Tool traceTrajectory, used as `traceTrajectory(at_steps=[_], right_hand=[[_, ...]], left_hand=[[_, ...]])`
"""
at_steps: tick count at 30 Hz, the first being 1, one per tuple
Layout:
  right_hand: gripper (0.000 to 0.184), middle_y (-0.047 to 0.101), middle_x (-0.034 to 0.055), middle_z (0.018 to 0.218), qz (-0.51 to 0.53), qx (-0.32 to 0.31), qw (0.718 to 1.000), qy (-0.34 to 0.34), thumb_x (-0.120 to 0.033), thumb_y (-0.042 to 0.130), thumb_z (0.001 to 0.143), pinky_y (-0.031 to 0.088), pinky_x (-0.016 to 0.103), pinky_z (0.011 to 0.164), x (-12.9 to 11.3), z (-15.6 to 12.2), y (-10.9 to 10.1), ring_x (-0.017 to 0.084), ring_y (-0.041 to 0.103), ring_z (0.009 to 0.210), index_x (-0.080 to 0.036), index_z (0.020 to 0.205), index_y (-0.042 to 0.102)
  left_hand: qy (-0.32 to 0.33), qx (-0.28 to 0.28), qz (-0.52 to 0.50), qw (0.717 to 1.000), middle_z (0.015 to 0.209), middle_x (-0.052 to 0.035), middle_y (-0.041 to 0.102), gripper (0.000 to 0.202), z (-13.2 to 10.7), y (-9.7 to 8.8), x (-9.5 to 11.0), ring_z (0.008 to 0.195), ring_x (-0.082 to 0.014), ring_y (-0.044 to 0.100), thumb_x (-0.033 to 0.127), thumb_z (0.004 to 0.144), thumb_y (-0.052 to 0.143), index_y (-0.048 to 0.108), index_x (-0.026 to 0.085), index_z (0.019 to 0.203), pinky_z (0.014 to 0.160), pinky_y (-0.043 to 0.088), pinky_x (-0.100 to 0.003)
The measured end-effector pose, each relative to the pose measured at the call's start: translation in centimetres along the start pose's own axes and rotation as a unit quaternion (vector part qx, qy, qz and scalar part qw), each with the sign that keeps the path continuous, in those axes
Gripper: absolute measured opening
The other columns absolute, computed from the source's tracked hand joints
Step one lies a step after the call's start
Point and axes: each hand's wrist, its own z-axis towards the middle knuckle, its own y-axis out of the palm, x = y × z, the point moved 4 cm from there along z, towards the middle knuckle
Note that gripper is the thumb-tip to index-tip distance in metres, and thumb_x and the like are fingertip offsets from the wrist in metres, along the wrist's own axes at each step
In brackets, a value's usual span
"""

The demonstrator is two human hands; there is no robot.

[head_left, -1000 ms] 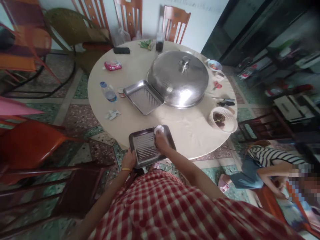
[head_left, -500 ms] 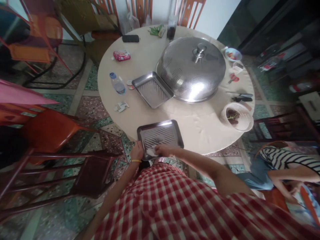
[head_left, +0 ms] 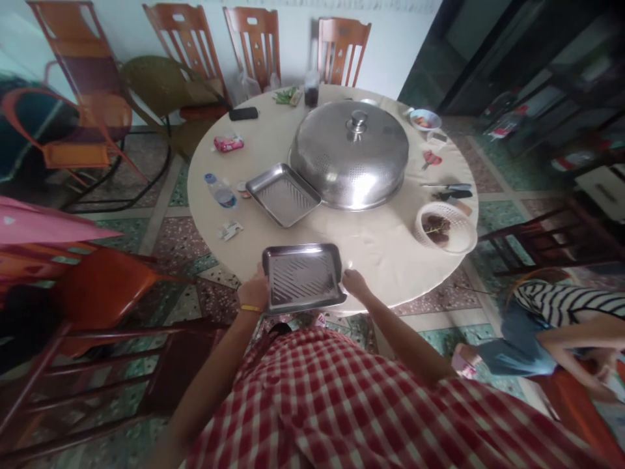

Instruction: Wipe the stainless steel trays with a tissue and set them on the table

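While the left hand [head_left: 254, 292] grips the left rim of the steel tray [head_left: 303, 278], fingers curled under it, the tray sits at the near edge of the round table [head_left: 381, 244], long axis running left to right. Right hand [head_left: 355, 284] touches its right edge, fingers pressed together.

You have two ridged steel trays: one [head_left: 303, 279] at lower centre, one [head_left: 283, 194] mid-frame. One domed steel cover [head_left: 350, 156], one white basket [head_left: 444, 228], one water bottle [head_left: 221, 191], and four wooden chairs [head_left: 340, 47] along the top.
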Motion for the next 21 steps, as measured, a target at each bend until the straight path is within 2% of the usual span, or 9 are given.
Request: traceTrajectory(at_steps=[3,8,11,12,16,19,21], right_hand=[[0.025,0.062,0.0089,0.073,0.038,0.012,0.999,0.007,-0.010,0.041,0.079,0.036,0.026,0.062,-0.8,-0.5,0.4,0.016,0.055,0.070,-0.014,0.072,0.064],[0.022,0.063,0.0057,0.080,0.126,0.037,0.991,0.024,-0.013,0.041,0.077,0.038,0.024,0.068,-2.6,-0.2,0.0,0.016,0.056,0.078,-0.016,0.078,0.063],[0.031,0.063,0.0078,0.089,0.187,0.053,0.979,0.066,-0.012,0.039,0.075,0.041,0.024,0.068,-1.8,0.0,-0.4,0.016,0.057,0.082,-0.015,0.096,0.061],[0.032,0.064,0.0084,0.087,0.207,0.048,0.974,0.079,-0.011,0.039,0.073,0.041,0.024,0.065,-1.3,-0.1,-0.3,0.016,0.058,0.079,-0.013,0.098,0.060],[0.023,0.061,0.0042,0.066,0.276,-0.003,0.957,0.089,-0.012,0.040,0.065,0.039,0.022,0.053,-0.1,-0.9,1.1,0.014,0.055,0.058,-0.012,0.077,0.061],[0.022,0.060,0.0031,0.068,0.302,0.004,0.950,0.076,-0.014,0.038,0.067,0.039,0.021,0.054,-0.1,-1.5,2.0,0.013,0.054,0.061,-0.014,0.078,0.058],[0.023,0.059,0.0030,0.070,0.313,0.015,0.947,0.070,-0.016,0.037,0.068,0.038,0.021,0.056,-0.2,-1.6,2.3,0.013,0.053,0.064,-0.014,0.079,0.057]], left_hand=[[0.009,0.015,0.024,1.000,0.087,-0.0167,0.067,0.048,1.2,-1.6,0.5,0.081,-0.0280,0.065,0.027,0.091,0.030,0.038,0.011,0.136,0.066,0.046,-0.034],[0.031,0.076,0.036,0.996,0.099,-0.0146,0.060,0.041,2.4,-3.0,0.9,0.088,-0.0253,0.060,0.024,0.088,0.036,0.049,0.015,0.126,0.071,0.045,-0.031],[0.040,0.098,0.047,0.993,0.096,-0.0145,0.059,0.040,2.7,-3.2,0.9,0.090,-0.0266,0.058,0.023,0.088,0.035,0.050,0.014,0.124,0.075,0.043,-0.033],[0.039,0.101,0.038,0.993,0.095,-0.0145,0.059,0.040,2.8,-3.2,0.9,0.092,-0.0272,0.057,0.023,0.088,0.034,0.050,0.015,0.125,0.077,0.043,-0.034],[-0.006,0.060,-0.039,0.997,0.102,-0.0158,0.060,0.038,3.6,-2.8,0.5,0.098,-0.0278,0.058,0.021,0.087,0.037,0.051,0.016,0.121,0.081,0.042,-0.035],[-0.054,0.031,-0.078,0.995,0.100,-0.0156,0.063,0.036,4.4,-2.7,0.0,0.093,-0.0260,0.061,0.020,0.084,0.040,0.050,0.015,0.119,0.074,0.043,-0.032],[-0.077,0.011,-0.104,0.991,0.093,-0.0124,0.067,0.033,5.1,-2.8,-0.5,0.088,-0.0242,0.063,0.023,0.083,0.044,0.051,0.016,0.114,0.070,0.044,-0.030]])
